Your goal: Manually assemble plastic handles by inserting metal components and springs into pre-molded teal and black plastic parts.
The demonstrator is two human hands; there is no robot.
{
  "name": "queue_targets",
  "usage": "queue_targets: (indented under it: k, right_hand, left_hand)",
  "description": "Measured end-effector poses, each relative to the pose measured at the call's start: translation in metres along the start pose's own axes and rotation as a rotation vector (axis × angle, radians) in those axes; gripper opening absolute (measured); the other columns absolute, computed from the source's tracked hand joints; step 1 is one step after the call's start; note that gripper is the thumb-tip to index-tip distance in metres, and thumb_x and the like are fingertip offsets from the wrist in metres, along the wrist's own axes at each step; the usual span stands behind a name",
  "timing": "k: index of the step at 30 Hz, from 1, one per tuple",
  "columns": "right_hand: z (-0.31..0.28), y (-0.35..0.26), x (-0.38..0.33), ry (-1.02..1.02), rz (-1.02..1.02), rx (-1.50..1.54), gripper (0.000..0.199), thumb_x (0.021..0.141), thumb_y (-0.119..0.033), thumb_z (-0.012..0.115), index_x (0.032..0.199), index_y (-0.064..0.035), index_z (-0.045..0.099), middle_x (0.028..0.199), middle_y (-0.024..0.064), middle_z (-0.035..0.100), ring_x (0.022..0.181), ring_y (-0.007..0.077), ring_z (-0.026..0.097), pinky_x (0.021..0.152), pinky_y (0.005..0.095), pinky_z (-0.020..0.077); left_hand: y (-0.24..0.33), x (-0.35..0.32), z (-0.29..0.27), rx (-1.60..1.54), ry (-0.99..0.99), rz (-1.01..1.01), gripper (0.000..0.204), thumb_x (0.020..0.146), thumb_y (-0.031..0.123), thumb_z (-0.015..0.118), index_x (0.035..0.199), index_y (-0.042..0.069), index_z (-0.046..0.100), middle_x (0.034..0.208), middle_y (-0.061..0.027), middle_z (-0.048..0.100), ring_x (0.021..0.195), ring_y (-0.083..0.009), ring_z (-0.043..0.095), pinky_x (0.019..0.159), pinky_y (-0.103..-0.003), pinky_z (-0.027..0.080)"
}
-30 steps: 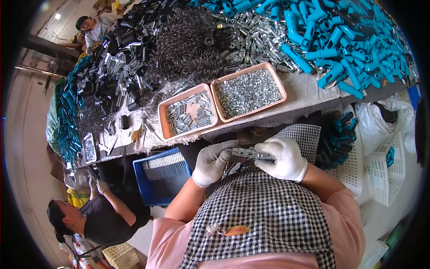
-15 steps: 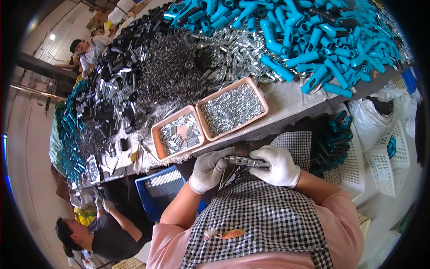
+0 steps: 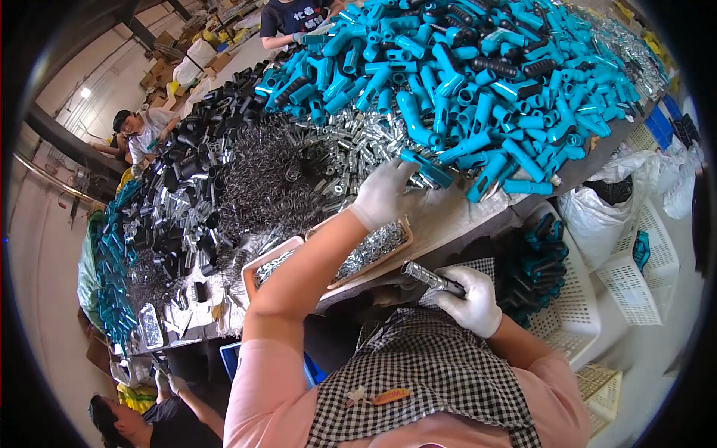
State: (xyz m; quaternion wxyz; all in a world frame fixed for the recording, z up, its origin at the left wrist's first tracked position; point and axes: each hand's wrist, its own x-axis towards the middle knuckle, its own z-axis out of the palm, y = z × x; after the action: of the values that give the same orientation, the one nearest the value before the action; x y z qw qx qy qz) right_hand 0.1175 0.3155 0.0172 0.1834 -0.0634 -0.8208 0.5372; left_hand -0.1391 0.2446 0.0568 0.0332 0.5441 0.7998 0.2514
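My right hand, in a white glove, is closed around a shiny metal cylinder with a ringed, stepped body, its free end pointing up and left over my apron. Stretched across the table is my left arm. At its end the gloved left hand has its fingers closed on the near end of a teal plastic tube-shaped housing, at the lower edge of a pile of teal housings. Part of the grip is hidden by the back of the glove.
My forearm covers part of two trays of small metal parts, the right tray and left tray. Dark springs and black parts are heaped left. A white perforated basket holds teal-black pieces. Other people work across and left.
My left hand has let go of the metal cylinder and moved up and across the table to the teal housing. The right hand keeps the cylinder. The view has shifted.
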Motion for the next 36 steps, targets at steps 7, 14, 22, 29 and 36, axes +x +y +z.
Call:
queue_targets:
  k: [7, 14, 22, 29, 36]
  right_hand:
    - [-0.008, -0.007, 0.000, 0.033, 0.055, -0.014, 0.038, 0.072, -0.007, 0.078, 0.108, 0.0014, 0.067, 0.090, 0.0169, 0.068, 0.078, 0.0260, 0.068, 0.073, 0.0330, 0.0530]
    - [-0.010, 0.015, -0.001, 0.085, 0.018, -0.062, 0.036, 0.071, -0.011, 0.080, 0.102, 0.0012, 0.067, 0.087, 0.0155, 0.068, 0.076, 0.0290, 0.068, 0.069, 0.0354, 0.0530]
    - [0.020, -0.001, 0.013, -0.139, -0.111, -0.060, 0.032, 0.069, -0.012, 0.080, 0.096, -0.0011, 0.069, 0.083, 0.0144, 0.068, 0.072, 0.0302, 0.067, 0.065, 0.0365, 0.0528]
    - [0.042, -0.014, 0.015, -0.370, -0.058, 0.063, 0.034, 0.071, -0.014, 0.080, 0.099, 0.0011, 0.070, 0.091, 0.0165, 0.071, 0.079, 0.0277, 0.071, 0.071, 0.0337, 0.0562]
    - [0.045, -0.020, 0.013, -0.643, 0.564, 0.627, 0.046, 0.098, -0.017, 0.055, 0.141, 0.0001, 0.046, 0.082, 0.0046, 0.064, 0.060, 0.0066, 0.054, 0.054, 0.0196, 0.0446]
  left_hand:
    - [-0.056, 0.061, 0.046, 0.475, -0.029, 0.204, 0.027, 0.073, 0.019, 0.072, 0.098, 0.012, 0.070, 0.105, -0.0121, 0.061, 0.113, -0.0334, 0.054, 0.099, -0.048, 0.042]
    - [-0.014, -0.039, -0.048, -0.013, -0.008, -0.003, 0.065, 0.074, 0.010, 0.077, 0.133, 0.004, 0.049, 0.105, -0.0166, 0.070, 0.090, -0.0373, 0.067, 0.081, -0.045, 0.053]
    - [0.011, -0.191, -0.092, -0.287, -0.115, -0.143, 0.037, 0.070, 0.006, 0.080, 0.106, 0.004, 0.071, 0.098, -0.0118, 0.067, 0.085, -0.0256, 0.067, 0.075, -0.035, 0.054]
    - [0.019, -0.248, -0.107, -0.143, -0.091, -0.286, 0.048, 0.063, 0.017, 0.085, 0.107, 0.003, 0.070, 0.096, -0.0132, 0.065, 0.090, -0.0300, 0.065, 0.082, -0.037, 0.052]
    - [-0.003, -0.298, -0.049, -1.513, 0.431, -0.769, 0.031, 0.087, 0.023, 0.069, 0.105, 0.001, 0.058, 0.088, -0.0044, 0.056, 0.074, -0.0143, 0.053, 0.062, -0.029, 0.042]
